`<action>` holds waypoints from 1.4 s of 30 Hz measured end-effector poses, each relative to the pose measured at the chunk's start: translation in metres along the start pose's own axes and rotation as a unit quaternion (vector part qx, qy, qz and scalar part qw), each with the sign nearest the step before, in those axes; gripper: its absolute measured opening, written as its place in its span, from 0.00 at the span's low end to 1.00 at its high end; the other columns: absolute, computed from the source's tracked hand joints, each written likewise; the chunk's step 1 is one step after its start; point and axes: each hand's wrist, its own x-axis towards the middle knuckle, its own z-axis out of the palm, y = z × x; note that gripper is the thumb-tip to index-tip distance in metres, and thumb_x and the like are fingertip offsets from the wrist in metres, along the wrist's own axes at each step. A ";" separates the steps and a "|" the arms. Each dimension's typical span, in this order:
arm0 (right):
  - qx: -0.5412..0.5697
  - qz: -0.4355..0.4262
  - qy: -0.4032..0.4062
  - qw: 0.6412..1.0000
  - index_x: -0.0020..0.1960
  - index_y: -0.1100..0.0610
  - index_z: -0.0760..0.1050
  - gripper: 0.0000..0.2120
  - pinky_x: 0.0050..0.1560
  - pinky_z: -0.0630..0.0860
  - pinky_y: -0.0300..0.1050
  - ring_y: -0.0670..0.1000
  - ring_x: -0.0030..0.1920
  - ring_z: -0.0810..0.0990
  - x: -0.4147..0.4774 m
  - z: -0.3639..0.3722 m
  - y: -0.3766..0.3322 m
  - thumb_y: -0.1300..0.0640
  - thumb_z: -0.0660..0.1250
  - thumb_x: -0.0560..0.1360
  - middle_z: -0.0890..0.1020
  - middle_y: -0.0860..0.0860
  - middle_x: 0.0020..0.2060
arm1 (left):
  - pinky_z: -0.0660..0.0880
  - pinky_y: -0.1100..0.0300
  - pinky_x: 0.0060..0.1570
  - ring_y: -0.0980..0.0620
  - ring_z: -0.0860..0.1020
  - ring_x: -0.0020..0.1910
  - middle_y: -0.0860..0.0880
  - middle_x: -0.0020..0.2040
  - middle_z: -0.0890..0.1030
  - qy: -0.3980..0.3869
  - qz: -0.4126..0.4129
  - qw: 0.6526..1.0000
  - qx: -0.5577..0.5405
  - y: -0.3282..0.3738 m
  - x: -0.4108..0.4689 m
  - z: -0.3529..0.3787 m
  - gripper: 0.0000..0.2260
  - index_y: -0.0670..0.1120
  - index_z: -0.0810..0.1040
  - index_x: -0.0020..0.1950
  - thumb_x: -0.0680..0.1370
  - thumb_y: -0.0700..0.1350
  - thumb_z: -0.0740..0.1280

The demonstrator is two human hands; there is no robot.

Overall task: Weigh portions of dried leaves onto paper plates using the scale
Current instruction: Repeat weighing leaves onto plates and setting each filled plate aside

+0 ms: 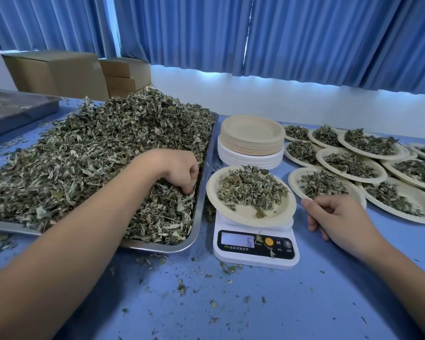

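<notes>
left grip (182, 175) pinching dried green leaves (96, 153) in steel tray (206, 165), centre frame | beige paper plate (231, 212) on white digital scale (255, 256) lies just right of it | right grip (336, 214) loosely curled, empty, just beside that plate

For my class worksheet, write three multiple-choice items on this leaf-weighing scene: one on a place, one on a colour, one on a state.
1. Where does the leaf-filled round cream paper plate nearest the rectangular steel tray stand? A on the white digital scale; B on a chair; C on a stool.
2. What colour are the pleated curtains? A red; B blue; C green.
3. What is the left hand doing? A lying flat; B lifting a cup; C grasping dried green leaves in the tray.
Answers: 1 A, the plate rests on the scale's platform; 2 B, blue folds fill the background; 3 C, its curled fingers dig into the heap.
</notes>
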 end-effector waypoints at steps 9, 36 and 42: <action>0.003 0.002 0.001 1.000 0.29 0.55 0.76 0.23 0.27 0.72 0.39 0.50 0.22 0.73 0.000 0.000 -0.001 0.52 0.65 0.83 0.82 0.53 0.27 | 0.69 0.60 0.36 0.52 0.76 0.35 0.53 0.34 0.78 0.185 -0.005 0.979 -0.087 0.001 -0.003 -0.014 0.07 0.49 0.82 0.39 0.71 0.44 0.80; 0.001 -0.010 -0.002 1.000 0.30 0.54 0.76 0.23 0.27 0.72 0.38 0.50 0.21 0.73 -0.001 0.000 0.000 0.51 0.65 0.83 0.82 0.52 0.28 | 0.74 0.60 0.38 0.53 0.79 0.36 0.53 0.37 0.80 0.336 0.029 0.923 -0.185 0.032 -0.020 -0.021 0.04 0.50 0.82 0.43 0.73 0.42 0.76; 0.008 -0.007 -0.003 1.000 0.30 0.55 0.76 0.23 0.27 0.72 0.38 0.50 0.22 0.74 -0.002 -0.001 -0.001 0.51 0.65 0.83 0.82 0.53 0.28 | 0.77 0.58 0.40 0.52 0.79 0.37 0.54 0.36 0.79 0.356 0.042 0.918 -0.168 0.042 -0.024 -0.021 0.04 0.49 0.83 0.44 0.73 0.42 0.75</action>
